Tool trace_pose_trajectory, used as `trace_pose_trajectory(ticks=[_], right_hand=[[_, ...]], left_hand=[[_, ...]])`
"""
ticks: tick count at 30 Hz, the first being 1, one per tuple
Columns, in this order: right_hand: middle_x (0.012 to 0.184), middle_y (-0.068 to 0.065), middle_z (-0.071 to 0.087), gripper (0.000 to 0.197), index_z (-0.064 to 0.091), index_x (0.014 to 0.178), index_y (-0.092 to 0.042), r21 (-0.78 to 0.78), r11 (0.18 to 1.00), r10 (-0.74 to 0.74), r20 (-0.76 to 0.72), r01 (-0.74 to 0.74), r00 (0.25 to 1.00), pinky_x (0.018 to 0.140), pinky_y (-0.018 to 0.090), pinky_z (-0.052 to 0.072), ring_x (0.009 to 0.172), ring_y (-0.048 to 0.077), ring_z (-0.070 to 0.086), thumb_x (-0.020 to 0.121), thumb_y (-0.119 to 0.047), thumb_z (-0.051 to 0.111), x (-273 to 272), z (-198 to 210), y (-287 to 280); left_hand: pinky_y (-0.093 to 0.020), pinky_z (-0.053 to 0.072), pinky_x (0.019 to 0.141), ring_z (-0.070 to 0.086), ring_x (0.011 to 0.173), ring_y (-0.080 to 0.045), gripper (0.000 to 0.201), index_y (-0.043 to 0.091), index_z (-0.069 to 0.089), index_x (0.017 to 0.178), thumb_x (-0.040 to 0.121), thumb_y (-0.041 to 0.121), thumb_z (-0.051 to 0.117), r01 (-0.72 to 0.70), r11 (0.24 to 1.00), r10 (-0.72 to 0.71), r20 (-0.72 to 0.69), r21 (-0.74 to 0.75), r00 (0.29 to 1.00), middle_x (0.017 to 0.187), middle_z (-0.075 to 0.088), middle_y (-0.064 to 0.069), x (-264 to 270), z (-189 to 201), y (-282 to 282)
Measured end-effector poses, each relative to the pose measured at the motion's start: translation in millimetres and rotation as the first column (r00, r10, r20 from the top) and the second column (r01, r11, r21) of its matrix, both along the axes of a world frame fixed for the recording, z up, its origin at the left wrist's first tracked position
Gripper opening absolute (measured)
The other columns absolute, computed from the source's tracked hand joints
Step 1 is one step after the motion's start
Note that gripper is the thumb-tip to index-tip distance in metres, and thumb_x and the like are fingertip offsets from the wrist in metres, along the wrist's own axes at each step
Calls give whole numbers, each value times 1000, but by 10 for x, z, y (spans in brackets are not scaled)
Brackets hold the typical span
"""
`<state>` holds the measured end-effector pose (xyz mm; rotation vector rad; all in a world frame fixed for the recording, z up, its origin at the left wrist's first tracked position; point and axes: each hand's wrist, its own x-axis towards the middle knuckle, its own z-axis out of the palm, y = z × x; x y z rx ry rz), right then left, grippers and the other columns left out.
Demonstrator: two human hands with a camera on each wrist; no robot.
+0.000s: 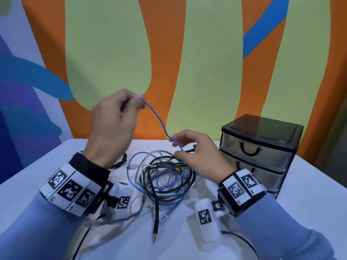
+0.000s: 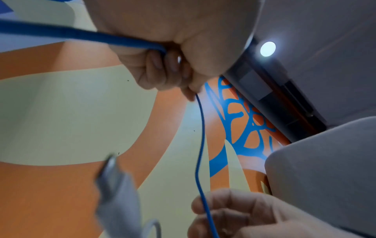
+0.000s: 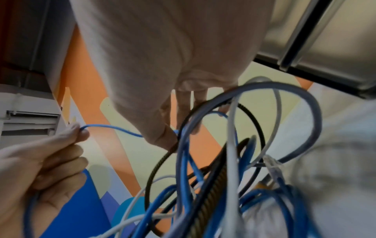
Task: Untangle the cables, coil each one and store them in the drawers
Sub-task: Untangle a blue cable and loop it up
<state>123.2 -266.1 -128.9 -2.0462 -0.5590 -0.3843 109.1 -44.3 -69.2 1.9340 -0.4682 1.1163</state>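
A thin blue cable [image 1: 159,122] runs taut from my raised left hand [image 1: 139,101] down to my right hand [image 1: 178,147]. The left hand pinches it between thumb and fingertips [image 2: 189,93], and another stretch of the cable [image 2: 81,34] passes through its palm. The right hand's thumb and fingers curl round the cable [image 3: 114,128] just above the tangle [image 1: 163,177] of blue, grey, white and black cables on the table. A black three-drawer unit [image 1: 262,147] stands at the right with its drawers closed.
A black jack plug [image 1: 155,235], a blue network plug [image 1: 164,215] and a white USB plug [image 1: 131,167] stick out of the tangle. A dark braided cable [image 1: 120,162] lies left of it. The white table [image 1: 28,184] meets a painted wall behind.
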Motion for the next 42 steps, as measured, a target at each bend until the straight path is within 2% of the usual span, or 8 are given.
trace_pose_trajectory(ticks=[7,16,25,28,32,36,39,42], right_hand=[[83,-1,77,15,80,85,-20,-21,999,-44,-141,42,989,81,37,56,77,18,65,89,-11,69,10,-25,-4],[63,-1,50,19,76,95,-17,-63,997,38,-208,-52,977,56,24,36,53,9,43,97,-36,73,67,-107,12],[88,-3,70,17,71,103,-30,254,954,-188,89,161,978,76,44,58,72,17,69,105,-41,58,55,8,15],[65,0,63,15,67,103,-35,185,975,-149,113,127,982,73,51,57,65,24,64,106,-44,55,26,-6,34],[57,-5,36,19,73,111,-35,80,995,-63,146,52,987,55,39,35,55,21,37,107,-41,56,-20,5,42],[77,-17,60,19,75,114,-27,36,997,57,229,-67,972,68,26,42,72,6,51,108,-25,57,-89,70,100],[82,-10,62,19,74,112,-23,64,986,132,238,-151,962,72,34,49,77,15,54,108,-18,57,-104,66,133],[76,0,61,16,74,114,-26,106,982,136,196,-159,971,72,44,50,75,27,58,107,-23,60,-88,37,134]], left_hand=[[-43,36,62,41,60,-20,33,34,65,79,101,54,54,-51,832,112,77,-552,991,64,47,8,181,155,536],[-23,22,44,27,44,-13,28,20,68,70,96,26,61,-43,811,-97,-207,-584,974,54,40,6,250,106,560],[-26,45,49,61,53,-21,21,7,74,92,99,3,54,137,987,-162,-582,-87,797,73,66,-9,108,93,350],[-31,57,79,72,94,-19,42,21,74,110,94,-9,49,152,988,-155,-418,-40,895,106,74,-11,99,54,247],[-24,50,103,62,124,-9,43,23,71,129,95,3,54,238,970,-241,-48,-56,969,131,69,4,-40,91,92],[-40,34,123,48,144,-12,41,33,68,140,100,41,66,123,901,-154,42,417,987,151,55,6,-99,47,2],[-63,20,124,54,130,-14,40,44,73,125,99,65,51,-54,767,32,45,639,998,134,62,13,-35,-66,-40],[-56,37,108,55,90,-12,41,41,75,100,99,69,46,-115,724,101,59,680,993,86,62,17,-18,-81,5]])
